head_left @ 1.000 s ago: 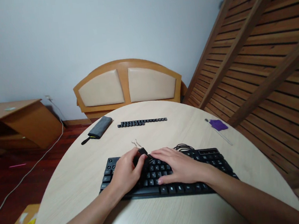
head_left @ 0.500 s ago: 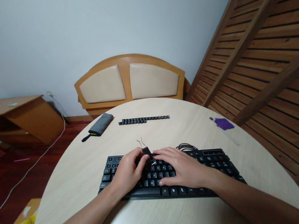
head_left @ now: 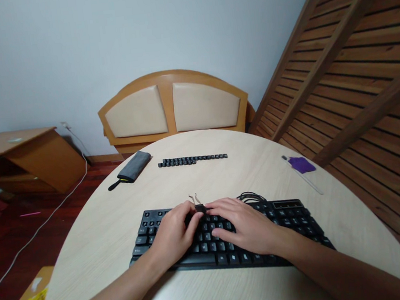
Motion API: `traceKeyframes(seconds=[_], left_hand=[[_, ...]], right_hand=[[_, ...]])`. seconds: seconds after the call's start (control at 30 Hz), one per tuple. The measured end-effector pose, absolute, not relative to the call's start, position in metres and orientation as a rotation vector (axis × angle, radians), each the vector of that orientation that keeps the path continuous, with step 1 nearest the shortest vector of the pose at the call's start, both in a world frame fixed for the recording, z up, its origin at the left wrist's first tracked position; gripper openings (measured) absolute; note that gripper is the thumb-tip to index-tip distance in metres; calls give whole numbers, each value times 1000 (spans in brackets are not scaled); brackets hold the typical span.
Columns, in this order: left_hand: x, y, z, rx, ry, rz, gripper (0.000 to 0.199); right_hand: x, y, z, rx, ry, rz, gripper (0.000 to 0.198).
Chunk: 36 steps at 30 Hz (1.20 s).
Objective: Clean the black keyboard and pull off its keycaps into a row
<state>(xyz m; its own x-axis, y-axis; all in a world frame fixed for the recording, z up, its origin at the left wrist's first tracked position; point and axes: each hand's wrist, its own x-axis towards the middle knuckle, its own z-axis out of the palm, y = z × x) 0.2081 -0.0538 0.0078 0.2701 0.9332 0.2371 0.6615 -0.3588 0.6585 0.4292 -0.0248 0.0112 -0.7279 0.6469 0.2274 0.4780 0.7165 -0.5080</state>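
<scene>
A black keyboard (head_left: 198,260) lies in front of me, with bare switch spots where keycaps are off at its upper left. My left hand (head_left: 173,230) is closed on a keycap puller (head_left: 200,208), a small black handle with thin wire prongs sticking up and away from me. The puller's lower end is hidden among the keys and fingers. Over the keyboard's middle rests my right hand (head_left: 246,224), fingers stretched out, its fingertips close beside the puller; whether they touch it I cannot tell.
Loose black keycaps (head_left: 179,162) stand in rows on the round table (head_left: 122,226). A grey pouch (head_left: 135,167) lies at the left. To the right are a brush (head_left: 306,179) and a purple cloth (head_left: 302,164). The keyboard's coiled cable (head_left: 251,196) sits behind it.
The puller has tipped, its wire prongs now lower and slightly farther right. My right thumb has moved up, nearer its fingers. The view has shifted slightly.
</scene>
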Motion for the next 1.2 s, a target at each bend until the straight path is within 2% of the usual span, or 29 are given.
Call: traceKeyframes(seconds=[0.43, 0.73, 0.97, 1.2], left_hand=[[209, -47, 11, 1900, 1403, 924, 18], [210, -58, 13, 2136, 1397, 1019, 19], [213, -54, 10, 1976, 1387, 1037, 18], [213, -52, 9, 1906, 1366, 1048, 20]], right_hand=[[411, -24, 5, -1043, -2361, 555, 17], [416, -26, 7, -916, -2241, 606, 15], [417, -26, 4, -923, -2221, 607, 20], [418, -29, 6, -819, -2335, 475, 13]])
